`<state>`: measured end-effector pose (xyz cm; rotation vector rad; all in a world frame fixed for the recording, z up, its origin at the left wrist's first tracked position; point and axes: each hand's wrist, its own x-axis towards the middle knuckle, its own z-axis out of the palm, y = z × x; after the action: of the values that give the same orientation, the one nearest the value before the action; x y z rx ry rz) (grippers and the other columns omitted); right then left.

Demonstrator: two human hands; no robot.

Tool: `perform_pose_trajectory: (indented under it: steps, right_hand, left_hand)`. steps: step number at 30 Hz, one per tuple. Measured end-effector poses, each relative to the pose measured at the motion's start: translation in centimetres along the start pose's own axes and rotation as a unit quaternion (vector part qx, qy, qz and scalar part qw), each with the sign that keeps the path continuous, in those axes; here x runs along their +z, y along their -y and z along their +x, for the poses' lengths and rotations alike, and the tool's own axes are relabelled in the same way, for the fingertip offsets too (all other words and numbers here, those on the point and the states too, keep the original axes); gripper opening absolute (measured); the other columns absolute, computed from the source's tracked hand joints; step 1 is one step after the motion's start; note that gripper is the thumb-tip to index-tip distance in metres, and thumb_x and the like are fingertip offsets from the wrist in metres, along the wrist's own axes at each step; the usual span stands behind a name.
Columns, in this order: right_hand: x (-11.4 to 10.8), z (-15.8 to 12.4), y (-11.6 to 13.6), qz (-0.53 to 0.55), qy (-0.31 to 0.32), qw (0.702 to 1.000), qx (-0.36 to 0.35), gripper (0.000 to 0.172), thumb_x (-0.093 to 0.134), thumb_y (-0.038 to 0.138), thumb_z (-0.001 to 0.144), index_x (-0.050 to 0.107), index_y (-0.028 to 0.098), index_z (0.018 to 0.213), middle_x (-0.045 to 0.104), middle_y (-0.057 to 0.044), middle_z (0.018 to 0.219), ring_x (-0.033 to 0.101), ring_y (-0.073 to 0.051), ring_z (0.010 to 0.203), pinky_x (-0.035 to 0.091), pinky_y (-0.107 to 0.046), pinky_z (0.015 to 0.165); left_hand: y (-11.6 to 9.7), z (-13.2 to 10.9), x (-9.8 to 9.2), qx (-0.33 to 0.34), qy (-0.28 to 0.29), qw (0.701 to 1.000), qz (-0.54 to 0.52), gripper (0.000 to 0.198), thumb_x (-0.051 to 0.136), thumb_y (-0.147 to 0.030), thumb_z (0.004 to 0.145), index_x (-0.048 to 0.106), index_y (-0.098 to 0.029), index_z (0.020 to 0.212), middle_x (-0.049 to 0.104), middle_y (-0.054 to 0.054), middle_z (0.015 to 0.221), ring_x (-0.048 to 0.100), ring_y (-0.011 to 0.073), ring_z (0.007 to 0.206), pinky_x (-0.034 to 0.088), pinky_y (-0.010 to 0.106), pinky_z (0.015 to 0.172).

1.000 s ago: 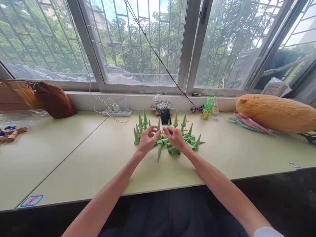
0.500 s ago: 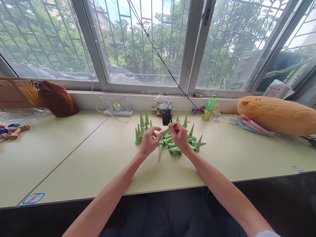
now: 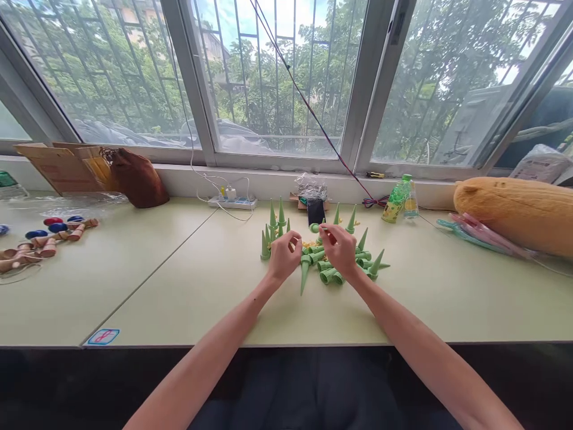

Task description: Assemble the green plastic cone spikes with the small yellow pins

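The fingertips (image 3: 329,234) of your right hand (image 3: 344,254) pinch a cone (image 3: 316,227), its long axis along the bench (image 3: 179,286), open end toward your left hand (image 3: 283,257), just beside it. The left fingers curl nearly shut; whether they hold anything I cannot tell. Both hands are above the pile (image 3: 333,275) near the far edge

Head-worn view, forward-down, close over desk (image 3: 188,280)

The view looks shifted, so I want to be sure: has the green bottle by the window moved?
No. The green bottle still stands just right of the red cable coil, at the same gap from the black phone. Only the camera turned.
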<state>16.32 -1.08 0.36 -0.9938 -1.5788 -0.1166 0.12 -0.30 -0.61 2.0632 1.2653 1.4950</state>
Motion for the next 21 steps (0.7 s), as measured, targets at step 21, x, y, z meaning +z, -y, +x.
perform_pose_trajectory:
  steps: [21]
  right_hand:
    - [3.4,8.5,-1.7,-0.119,0.346,0.928,0.069,0.019,0.053,0.011,0.087,0.064,0.011,0.072,0.062,-0.004,0.054,0.061,-0.013,0.049,0.042,-0.022,0.055]
  left_hand:
    - [-0.7,-1.9,0.5,0.195,0.189,0.962,0.015,0.018,0.053,-0.021,0.082,0.057,-0.016,0.065,0.048,-0.004,0.053,0.036,0.0069,0.049,0.034,0.021,0.053]
